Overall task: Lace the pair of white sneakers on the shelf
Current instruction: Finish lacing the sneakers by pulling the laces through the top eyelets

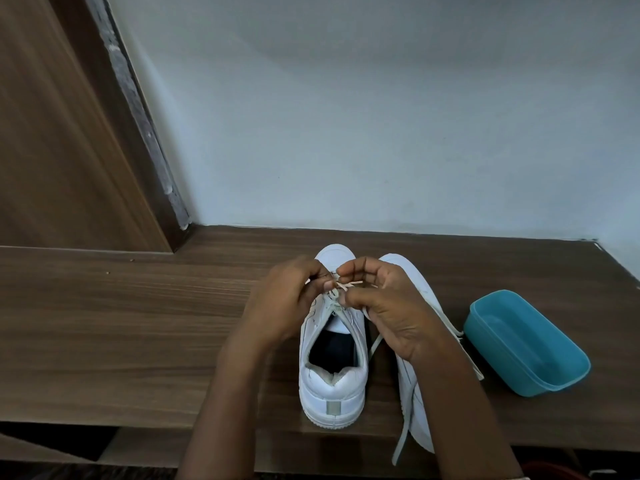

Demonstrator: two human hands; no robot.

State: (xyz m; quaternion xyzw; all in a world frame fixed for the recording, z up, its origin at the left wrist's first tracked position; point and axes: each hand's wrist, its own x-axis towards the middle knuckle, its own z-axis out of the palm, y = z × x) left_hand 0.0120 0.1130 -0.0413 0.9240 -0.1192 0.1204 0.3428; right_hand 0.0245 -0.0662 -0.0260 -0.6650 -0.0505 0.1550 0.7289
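Pinching: left hand point(287, 306) and right hand point(391, 315), fingers curled tight on shoelace point(349, 284) ends above white sneaker point(332, 386).
Risk: loose grip possibly letting shoelace slip back out.

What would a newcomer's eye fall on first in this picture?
Two hands meet over a white sneaker in the middle of the wooden shelf: the left hand and the right hand both pinch its lace near the toe. The second sneaker lies to its right, and a teal tub stands further right.

Dim, soft light; wide-angle edge bending.
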